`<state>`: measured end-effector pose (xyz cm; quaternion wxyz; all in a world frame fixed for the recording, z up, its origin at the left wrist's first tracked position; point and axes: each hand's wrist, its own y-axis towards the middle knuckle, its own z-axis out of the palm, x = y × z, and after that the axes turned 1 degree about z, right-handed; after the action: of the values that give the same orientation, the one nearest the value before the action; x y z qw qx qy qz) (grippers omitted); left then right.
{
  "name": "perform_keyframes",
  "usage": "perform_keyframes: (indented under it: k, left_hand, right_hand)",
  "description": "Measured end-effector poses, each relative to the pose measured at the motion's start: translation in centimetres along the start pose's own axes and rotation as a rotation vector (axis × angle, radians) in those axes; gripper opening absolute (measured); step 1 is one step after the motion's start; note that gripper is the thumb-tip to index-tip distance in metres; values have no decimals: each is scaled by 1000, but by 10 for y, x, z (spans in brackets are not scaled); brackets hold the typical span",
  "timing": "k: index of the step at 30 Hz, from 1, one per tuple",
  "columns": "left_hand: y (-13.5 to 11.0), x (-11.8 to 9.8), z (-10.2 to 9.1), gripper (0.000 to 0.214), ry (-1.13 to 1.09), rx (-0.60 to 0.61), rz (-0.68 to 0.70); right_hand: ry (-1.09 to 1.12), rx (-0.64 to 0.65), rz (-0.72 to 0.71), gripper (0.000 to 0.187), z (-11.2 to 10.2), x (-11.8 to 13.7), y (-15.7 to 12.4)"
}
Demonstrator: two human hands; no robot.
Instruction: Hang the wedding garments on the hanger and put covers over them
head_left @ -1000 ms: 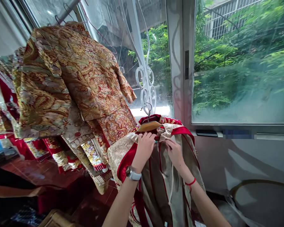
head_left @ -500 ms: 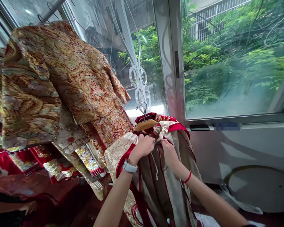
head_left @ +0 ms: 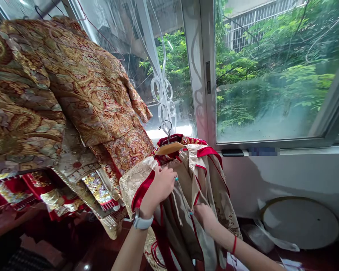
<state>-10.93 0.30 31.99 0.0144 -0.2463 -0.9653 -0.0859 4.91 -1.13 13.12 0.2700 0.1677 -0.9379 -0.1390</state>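
Observation:
A beige and red embroidered garment [head_left: 211,180] hangs on a wooden hanger [head_left: 169,148] in front of the window. My left hand [head_left: 159,186], with a white watch on the wrist, is closed on the garment's red-trimmed front edge just below the hanger. My right hand [head_left: 205,214], with a red string on the wrist, pinches the other red-trimmed edge lower down. The hanger's metal hook sits on a white scrollwork bar [head_left: 161,94].
Gold and red brocade garments [head_left: 73,86] hang on a rail at the left, reaching close to my left arm. A window frame [head_left: 199,75] and sill [head_left: 285,150] are behind. A round white board [head_left: 299,222] leans on the wall at the lower right.
My right hand has slid down the garment's front edge from near the collar. My left hand has dropped slightly. The view has shifted to the right.

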Motion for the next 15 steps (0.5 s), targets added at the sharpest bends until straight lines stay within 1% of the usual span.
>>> perform_keyframes:
  k: [1, 2, 3, 4, 5, 6, 7, 8, 9, 11, 13, 15]
  left_hand:
    - [-3, -3, 0, 25, -24, -65, -72]
    - [-4, -5, 0, 22, -44, -163, -175]
    - [-3, -8, 0, 20, -51, -289, -300]
    - [1, -10, 1, 21, -43, -429, -433]
    - [5, -10, 3, 28, -20, -559, -555]
    - [9, -10, 5, 40, 8, -660, -652]
    - [13, -7, 9, 51, 36, -727, -729]
    - [15, -4, 13, 58, 63, -757, -781]
    - [16, 1, 17, 59, 92, -765, -819]
    - [13, 12, 23, 50, 169, -762, -878]
    - [9, 21, 24, 42, 243, -730, -913]
    - [7, 26, 21, 39, 281, -670, -938]
  right_hand:
    - [24, -100, 11, 14, -13, -1, 6]
    - [52, -245, 30, 9, -28, 0, 17]
    - [84, -419, 52, 25, -43, 2, 33]
    - [103, -585, 79, 46, -57, 5, 51]
    - [121, -697, 101, 60, -67, 9, 70]
    - [142, -743, 110, 62, -74, 11, 89]
    - [166, -762, 122, 57, -79, 11, 107]
    - [187, -754, 136, 51, -83, 8, 122]
    - [207, -731, 151, 46, -86, 3, 134]
    - [244, -656, 196, 41, -97, -17, 155]
    - [329, -494, 255, 31, -115, -44, 174]
    - [450, -284, 283, 18, -135, -70, 191]
